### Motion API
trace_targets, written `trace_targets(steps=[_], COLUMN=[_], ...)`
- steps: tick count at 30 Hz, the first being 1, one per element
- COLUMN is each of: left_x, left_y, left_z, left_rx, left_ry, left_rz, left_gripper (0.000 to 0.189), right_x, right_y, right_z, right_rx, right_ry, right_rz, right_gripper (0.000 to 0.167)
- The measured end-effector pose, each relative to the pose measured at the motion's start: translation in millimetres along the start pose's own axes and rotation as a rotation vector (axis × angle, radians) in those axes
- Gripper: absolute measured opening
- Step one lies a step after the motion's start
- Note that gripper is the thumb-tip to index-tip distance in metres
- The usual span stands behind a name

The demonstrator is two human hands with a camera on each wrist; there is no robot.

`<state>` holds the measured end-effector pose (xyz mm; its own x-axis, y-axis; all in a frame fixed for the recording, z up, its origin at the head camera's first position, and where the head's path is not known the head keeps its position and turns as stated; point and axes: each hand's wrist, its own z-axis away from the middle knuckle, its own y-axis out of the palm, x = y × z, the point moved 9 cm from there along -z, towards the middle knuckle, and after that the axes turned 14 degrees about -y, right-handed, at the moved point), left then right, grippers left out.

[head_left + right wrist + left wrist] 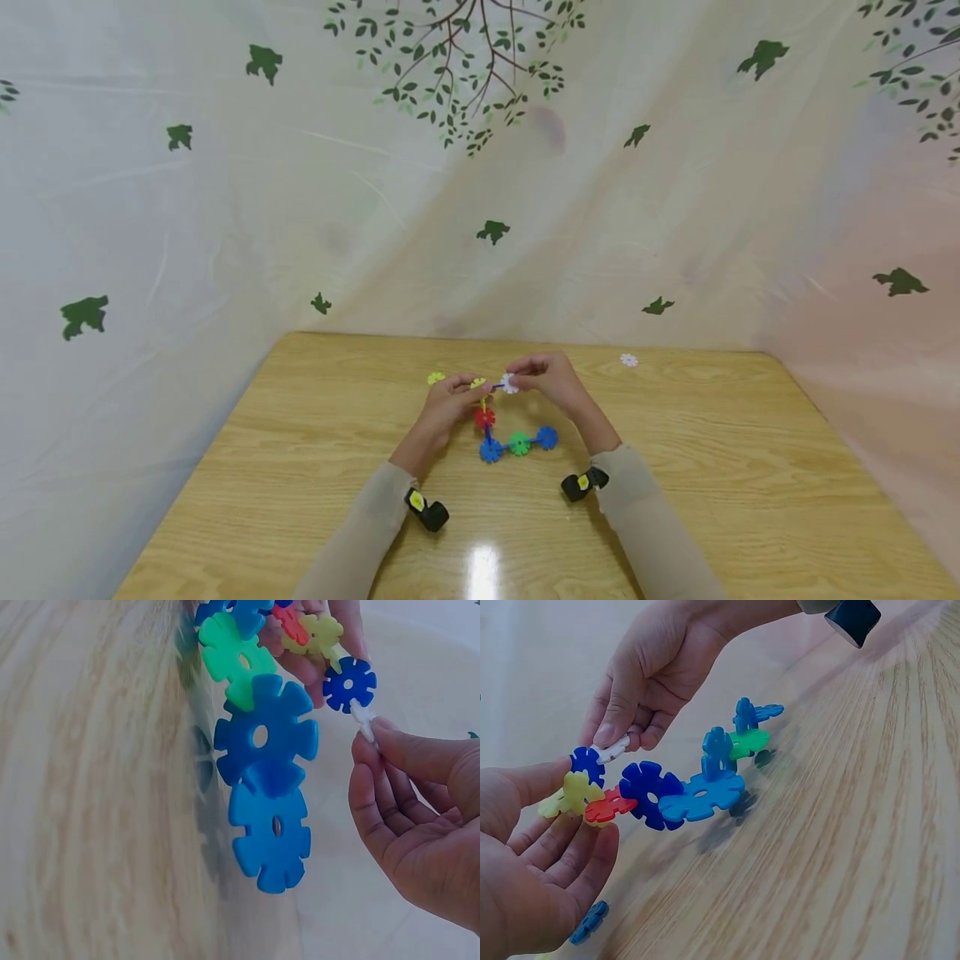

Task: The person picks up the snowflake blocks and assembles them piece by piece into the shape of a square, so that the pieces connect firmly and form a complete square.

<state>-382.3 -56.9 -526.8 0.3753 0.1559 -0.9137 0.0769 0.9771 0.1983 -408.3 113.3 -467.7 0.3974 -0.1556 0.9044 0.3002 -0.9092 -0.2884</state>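
Observation:
A chain of slotted plastic snowflake discs hangs between both hands above the table. My left hand (444,410) pinches the yellow discs (576,793) at one end between thumb and fingers. A dark blue disc (349,685) joins them to a white disc (509,383), whose edge my right hand (553,382) pinches with thumb and forefinger. From the yellow part the chain bends through a red disc (484,418) and a blue disc (491,451). Past these, a green disc (520,443) and another blue disc (547,437) lead toward the right.
On the wooden table (712,467), a loose yellow disc (436,378) lies just beyond my left hand. Another white disc (628,360) sits near the back edge. A blue disc (589,922) shows below the left hand. A leaf-printed cloth (405,275) hangs behind the table.

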Motion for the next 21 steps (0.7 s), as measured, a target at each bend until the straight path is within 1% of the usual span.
trace_targets(steps=[3,4,8,15,21], left_x=[-1.3,-1.7,-3.0,-4.6,-5.4], left_y=[-0.8,-0.8,-0.6,-0.6,-0.8], left_z=[0.2,0.3,1.7,2.7,2.6], left_rx=[0.000,0.001,-0.007,-0.013,-0.012], left_ry=[-0.001,0.002,0.009,0.009,0.008], left_rz=[-0.001,-0.001,-0.012,-0.024,-0.035], left_gripper=[0.031,0.033,0.037,0.032,0.034], right_x=[-0.2,-3.7,-3.4,-2.1,-1.1], right_y=[0.6,0.2,0.1,-0.6,0.1], right_z=[0.2,-0.6,-1.2,-1.7,-1.1], right_rx=[-0.014,-0.019,-0.030,-0.056,-0.064], right_ry=[-0.001,-0.007,-0.020,-0.036,-0.049], right_rz=[0.014,0.018,0.013,-0.001,-0.002], right_gripper=[0.021,0.021,0.022,0.019,0.019])
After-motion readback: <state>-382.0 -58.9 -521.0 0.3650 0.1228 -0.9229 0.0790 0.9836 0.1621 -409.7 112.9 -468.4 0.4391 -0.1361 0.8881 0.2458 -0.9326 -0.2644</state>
